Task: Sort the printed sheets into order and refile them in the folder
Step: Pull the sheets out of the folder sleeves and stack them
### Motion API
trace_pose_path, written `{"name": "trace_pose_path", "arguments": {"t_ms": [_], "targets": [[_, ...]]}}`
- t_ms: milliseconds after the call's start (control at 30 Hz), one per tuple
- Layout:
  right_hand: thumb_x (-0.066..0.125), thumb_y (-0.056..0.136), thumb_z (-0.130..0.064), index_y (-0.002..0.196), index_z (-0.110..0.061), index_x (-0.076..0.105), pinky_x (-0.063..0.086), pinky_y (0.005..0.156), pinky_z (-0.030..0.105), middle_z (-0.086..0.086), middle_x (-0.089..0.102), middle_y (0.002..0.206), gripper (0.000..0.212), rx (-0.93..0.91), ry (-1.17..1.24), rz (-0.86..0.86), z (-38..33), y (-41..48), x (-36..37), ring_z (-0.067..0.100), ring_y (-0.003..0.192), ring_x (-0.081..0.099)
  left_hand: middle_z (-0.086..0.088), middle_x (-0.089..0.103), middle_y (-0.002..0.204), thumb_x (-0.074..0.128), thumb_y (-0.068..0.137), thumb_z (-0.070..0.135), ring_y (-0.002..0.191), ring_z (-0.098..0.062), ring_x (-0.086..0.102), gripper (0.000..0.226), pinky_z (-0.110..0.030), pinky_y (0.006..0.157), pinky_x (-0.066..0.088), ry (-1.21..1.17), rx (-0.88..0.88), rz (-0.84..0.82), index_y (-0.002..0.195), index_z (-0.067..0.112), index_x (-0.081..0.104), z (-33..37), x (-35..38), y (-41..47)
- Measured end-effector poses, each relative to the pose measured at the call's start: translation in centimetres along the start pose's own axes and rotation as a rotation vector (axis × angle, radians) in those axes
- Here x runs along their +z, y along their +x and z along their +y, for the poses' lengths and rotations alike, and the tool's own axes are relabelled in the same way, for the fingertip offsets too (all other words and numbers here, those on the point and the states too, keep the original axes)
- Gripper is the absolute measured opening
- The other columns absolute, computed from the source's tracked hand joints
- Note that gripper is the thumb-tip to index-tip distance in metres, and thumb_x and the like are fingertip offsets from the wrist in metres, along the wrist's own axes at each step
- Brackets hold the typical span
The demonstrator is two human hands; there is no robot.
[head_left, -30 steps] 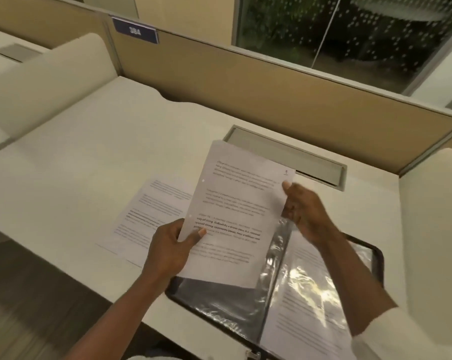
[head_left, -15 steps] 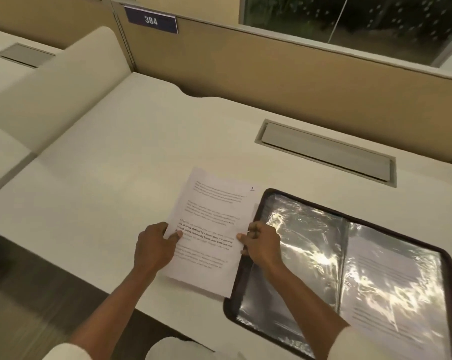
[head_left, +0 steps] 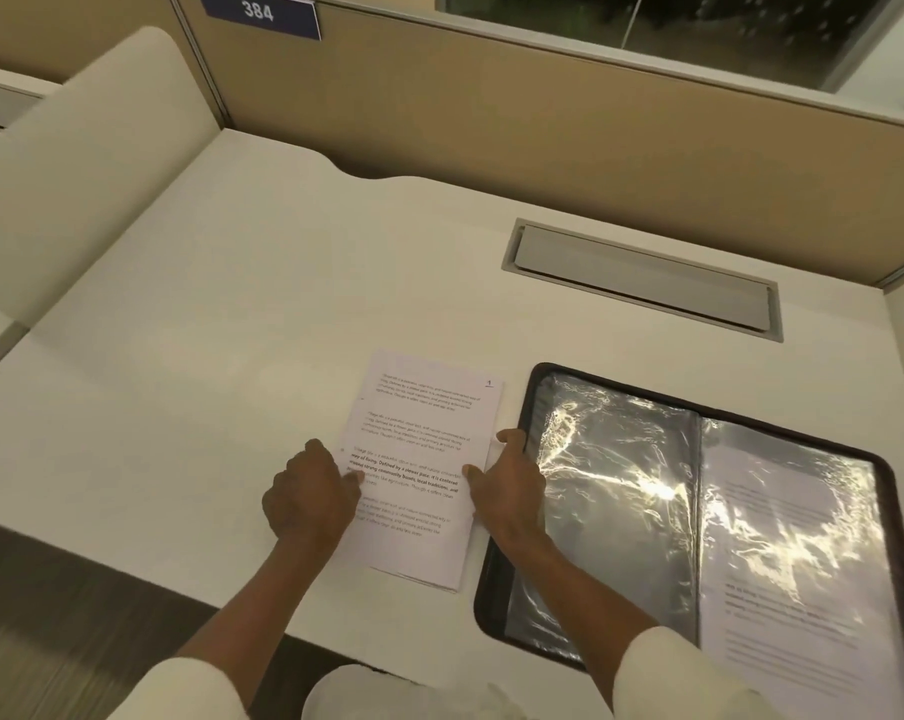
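A stack of printed sheets (head_left: 423,433) lies flat on the white desk, the top page marked 1 in its upper right corner. My left hand (head_left: 304,491) holds the stack's left edge, thumb on the page and fingers curled. At the right edge, my right hand (head_left: 507,485) pinches the paper between thumb and forefinger. Right beside the stack lies the open black folder (head_left: 530,402) with shiny clear sleeves. Its left sleeve looks dark, and its right sleeve holds a printed page (head_left: 787,563).
A grey cable hatch (head_left: 642,280) is set into the desk behind the folder. A tan partition (head_left: 491,122) with a plate reading 384 (head_left: 260,13) closes the back. A padded cream divider (head_left: 91,148) bounds the left side. The desk's front edge runs just under my forearms.
The sheet I held up over the folder has come down onto the pages lying left of the folder. Both hands now sit at the stack's two side edges.
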State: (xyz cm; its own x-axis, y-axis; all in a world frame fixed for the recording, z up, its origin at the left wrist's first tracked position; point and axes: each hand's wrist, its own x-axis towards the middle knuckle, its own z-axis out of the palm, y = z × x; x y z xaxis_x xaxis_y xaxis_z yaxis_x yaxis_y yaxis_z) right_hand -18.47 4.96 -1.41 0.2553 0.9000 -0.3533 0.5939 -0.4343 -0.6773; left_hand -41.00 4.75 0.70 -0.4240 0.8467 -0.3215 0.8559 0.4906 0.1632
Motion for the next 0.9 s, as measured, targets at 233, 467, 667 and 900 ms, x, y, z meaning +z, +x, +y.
{"name": "trace_pose_path", "arguments": {"t_ms": [233, 467, 667, 900], "targets": [[0.072, 0.097, -0.04, 0.119, -0.029, 0.056, 0.057, 0.078, 0.032, -0.013, 0.066, 0.081, 0.029, -0.103, -0.124, 0.008, 1.9, -2.1, -2.3, 0.005, 0.077, 0.064, -0.009, 0.067, 0.093, 0.078, 0.086, 0.046, 0.084, -0.03, 0.066, 0.042, -0.04, 0.074, 0.045, 0.264, 0.225, 0.156, 0.102, 0.011, 0.063, 3.0, -0.4, -2.7], [0.068, 0.098, -0.034, 0.112, -0.034, 0.061, 0.056, 0.082, 0.027, -0.018, 0.062, 0.109, 0.017, -0.117, -0.158, 0.205, 9.1, -5.8, -7.6, 0.002, 0.094, 0.064, 0.006, 0.07, 0.096, 0.052, 0.104, 0.059, 0.083, -0.012, 0.067, 0.04, -0.028, 0.07, 0.054, 0.073, 0.57, -0.02, 0.107, 0.021, 0.066, 10.2, 1.9, -8.6], [0.077, 0.092, -0.028, 0.127, -0.019, 0.062, 0.056, 0.091, 0.048, 0.004, 0.054, 0.133, 0.04, -0.032, -0.267, 0.483, 17.6, -8.7, -12.4, 0.025, 0.119, 0.054, 0.004, 0.071, 0.101, 0.054, 0.103, 0.054, 0.094, -0.017, 0.066, 0.035, -0.034, 0.08, 0.055, 0.051, 0.915, -0.131, 0.106, 0.023, 0.068, 17.3, 5.9, -14.3], [0.046, 0.102, -0.056, 0.162, -0.005, 0.026, 0.031, 0.119, 0.061, 0.022, 0.025, 0.167, 0.081, 0.249, -0.407, 0.601, 25.1, -12.1, -16.7, 0.042, 0.15, 0.03, -0.005, 0.059, 0.135, 0.067, 0.098, 0.04, 0.13, -0.023, 0.053, 0.042, -0.036, 0.096, 0.055, -0.027, 1.226, -0.233, 0.129, 0.011, 0.065, 22.7, 11.5, -20.9]]}}
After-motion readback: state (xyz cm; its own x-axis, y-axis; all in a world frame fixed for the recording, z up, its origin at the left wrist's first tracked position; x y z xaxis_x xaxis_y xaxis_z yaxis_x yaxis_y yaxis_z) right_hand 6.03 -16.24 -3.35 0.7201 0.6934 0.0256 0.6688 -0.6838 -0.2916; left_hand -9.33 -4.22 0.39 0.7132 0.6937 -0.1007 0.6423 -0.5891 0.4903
